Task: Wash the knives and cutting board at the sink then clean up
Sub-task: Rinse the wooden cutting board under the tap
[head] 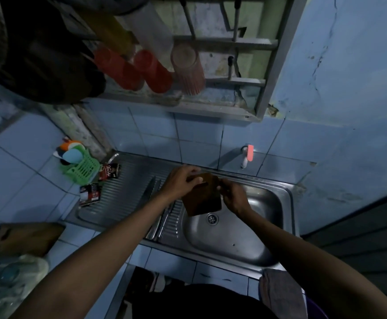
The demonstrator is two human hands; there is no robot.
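Both hands hold the small cutting board point(202, 195) tilted over the sink point(229, 236), left hand point(183, 183) curled round its far left edge, right hand point(232, 196) pinching its right edge, long axis running away from the person, knives point(149, 189) lying just left on the drainboard, nearer the left hand.

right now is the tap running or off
Off, it seems: no stream shows below the tap, and the sink basin holds no pooled water.
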